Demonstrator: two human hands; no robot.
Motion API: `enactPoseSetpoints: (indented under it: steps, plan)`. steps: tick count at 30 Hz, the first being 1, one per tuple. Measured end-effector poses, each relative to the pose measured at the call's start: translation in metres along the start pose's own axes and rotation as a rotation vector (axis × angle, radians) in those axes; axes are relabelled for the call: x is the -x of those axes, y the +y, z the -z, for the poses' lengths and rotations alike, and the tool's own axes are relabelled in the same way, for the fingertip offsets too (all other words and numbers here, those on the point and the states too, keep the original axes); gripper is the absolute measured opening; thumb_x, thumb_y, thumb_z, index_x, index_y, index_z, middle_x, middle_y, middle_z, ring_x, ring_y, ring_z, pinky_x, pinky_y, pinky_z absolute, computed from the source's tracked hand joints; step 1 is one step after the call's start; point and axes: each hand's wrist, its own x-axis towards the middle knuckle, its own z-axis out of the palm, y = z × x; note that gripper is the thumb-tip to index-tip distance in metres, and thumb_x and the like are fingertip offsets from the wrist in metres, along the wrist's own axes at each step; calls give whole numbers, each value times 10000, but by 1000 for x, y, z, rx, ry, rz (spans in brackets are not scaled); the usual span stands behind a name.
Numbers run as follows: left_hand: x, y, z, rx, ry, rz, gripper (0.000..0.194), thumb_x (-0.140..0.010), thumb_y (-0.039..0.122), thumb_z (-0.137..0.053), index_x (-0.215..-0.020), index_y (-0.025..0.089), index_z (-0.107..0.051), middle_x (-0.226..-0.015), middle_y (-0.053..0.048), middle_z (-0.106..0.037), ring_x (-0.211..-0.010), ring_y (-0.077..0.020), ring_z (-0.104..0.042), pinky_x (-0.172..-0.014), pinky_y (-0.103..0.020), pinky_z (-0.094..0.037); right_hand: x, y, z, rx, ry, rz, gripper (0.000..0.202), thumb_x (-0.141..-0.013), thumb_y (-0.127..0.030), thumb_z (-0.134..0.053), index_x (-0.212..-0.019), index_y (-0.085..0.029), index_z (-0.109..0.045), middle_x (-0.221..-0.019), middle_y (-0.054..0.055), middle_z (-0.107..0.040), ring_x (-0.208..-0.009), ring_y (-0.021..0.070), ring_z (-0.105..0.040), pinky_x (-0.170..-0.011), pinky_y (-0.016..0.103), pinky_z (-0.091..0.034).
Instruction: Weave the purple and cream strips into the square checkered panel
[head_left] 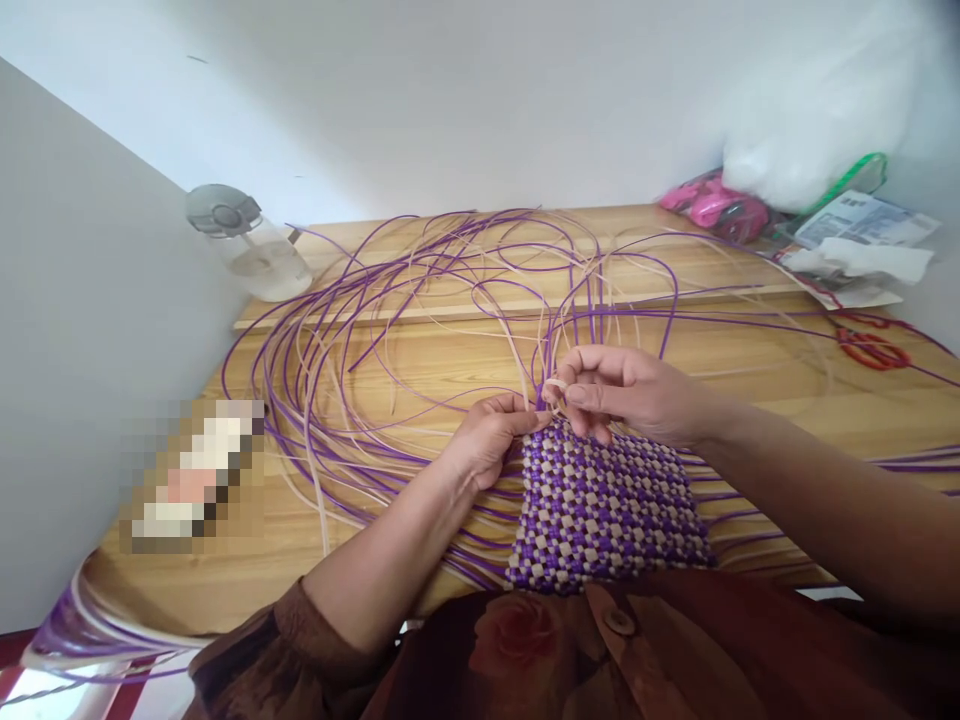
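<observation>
A purple and beige woven panel (611, 505) lies at the table's near edge, with loose strands running out from its sides and top. My left hand (491, 435) is closed at the panel's upper left corner, thumb and fingers pinching the weave there. Just to the right, my right hand (622, 395) pinches a beige strand (556, 384) between thumb and index finger, bent in a small loop above the corner. Its other fingers curl over the panel's top edge. Long purple and beige strands (330, 290) sweep across the table beyond my left hand.
A clear bottle with a grey lid (247, 240) stands at the back left. A blurred-out object (199, 470) lies on the left of the wooden table (442, 355). Red-handled scissors (874, 348), papers (862, 225) and a pink packet (716, 205) are at the right, near the wall.
</observation>
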Motion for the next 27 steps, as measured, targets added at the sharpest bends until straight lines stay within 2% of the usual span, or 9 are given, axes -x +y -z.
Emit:
enactPoseSetpoints:
  steps: [3, 7, 12, 17, 19, 21, 23, 25, 27]
  plan:
    - [-2, -3, 1, 7, 17, 10, 365, -526, 286, -894, -627, 144, -573, -581, 8, -575, -533, -91, -489, -558, -245, -316, -4, 2, 2, -61, -25, 12, 275, -913, -405, -639, -931, -142, -563, -737, 29, -664, -516, 54, -539, -466, 170, -414]
    - [-2, -3, -1, 13, 52, 21, 385, -509, 283, -898, -623, 152, -554, -570, 12, -581, -507, -85, -484, -536, -239, -319, -6, 1, 8, -100, 92, 4, 277, -855, -387, -708, -882, -156, -556, -649, -16, -593, -512, 50, -509, -456, 161, -375]
    - [3, 0, -4, -18, 94, -36, 377, -498, 282, -900, -634, 143, -576, -578, 12, -602, -502, -77, -490, -530, -231, -332, -14, 9, 14, 115, 165, -140, 277, -828, -391, -707, -851, -163, -550, -540, -51, -525, -437, 53, -451, -412, 168, -373]
    - [4, 2, -6, -50, 94, -90, 350, -505, 268, -892, -629, 132, -595, -571, 18, -593, -510, -67, -477, -543, -227, -332, -23, 10, 7, 284, 148, -219, 235, -827, -327, -662, -968, -167, -564, -574, -35, -565, -487, 93, -519, -459, 203, -430]
    - [4, 2, -6, -57, 90, -100, 338, -506, 265, -885, -631, 129, -603, -583, 7, -608, -525, -74, -491, -553, -229, -336, -25, 5, 2, 365, 139, -203, 258, -836, -304, -634, -1046, -170, -568, -617, -27, -591, -518, 105, -549, -492, 215, -426]
    - [4, 2, -6, -51, 87, -88, 327, -505, 261, -877, -636, 130, -607, -591, 0, -618, -528, -80, -499, -557, -234, -341, -27, -2, -4, 574, 141, -134, 212, -838, -293, -617, -1012, -171, -612, -664, -11, -616, -562, 106, -556, -539, 224, -389]
    - [3, 1, -5, -36, 94, -65, 317, -498, 244, -865, -632, 137, -599, -579, 3, -614, -514, -84, -492, -547, -237, -337, -28, -11, -10, 871, 158, 2, 113, -833, -264, -602, -868, -167, -647, -717, 9, -630, -624, 106, -537, -590, 240, -338]
    - [2, 0, -5, -23, 98, -55, 300, -494, 225, -849, -631, 143, -596, -564, 9, -603, -501, -86, -483, -538, -238, -331, -31, -22, -15, 1089, 171, 118, 136, -822, -213, -577, -708, -150, -617, -743, 29, -614, -682, 115, -503, -633, 260, -306]
    - [0, -2, -5, -16, 95, -66, 292, -497, 220, -844, -625, 145, -592, -565, 10, -600, -504, -89, -487, -543, -240, -340, -36, -34, -17, 1078, 102, 80, 257, -855, -209, -519, -610, -140, -555, -697, 31, -568, -669, 114, -466, -633, 269, -292]
